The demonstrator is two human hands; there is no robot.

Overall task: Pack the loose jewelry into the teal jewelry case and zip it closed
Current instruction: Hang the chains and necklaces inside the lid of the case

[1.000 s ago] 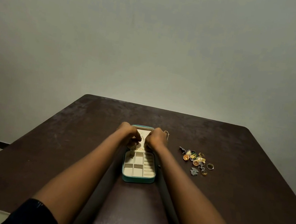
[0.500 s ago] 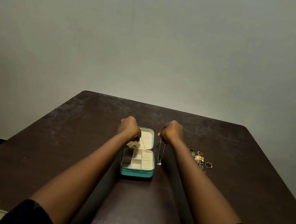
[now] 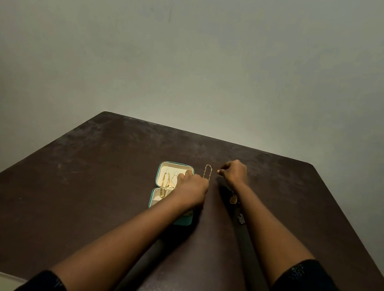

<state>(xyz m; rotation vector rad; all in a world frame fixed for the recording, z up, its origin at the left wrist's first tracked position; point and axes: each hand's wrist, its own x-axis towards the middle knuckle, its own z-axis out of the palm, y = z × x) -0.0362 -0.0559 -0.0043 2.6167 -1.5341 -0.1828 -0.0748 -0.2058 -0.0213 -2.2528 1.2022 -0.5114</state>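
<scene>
Case lies open under my left hand; right hand curls beside chain; grips maybe empty, I can't tell.

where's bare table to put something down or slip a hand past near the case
Free: the wide table left of the case, the far strip beyond it, and the stretch right of the right hand. Crowded: between left hand and right hand, where the chain is, and by the right forearm, where loose jewelry sits.

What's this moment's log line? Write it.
teal case open; left hand at lid; gold chain beside case; right hand by chain, grip unclear
</scene>
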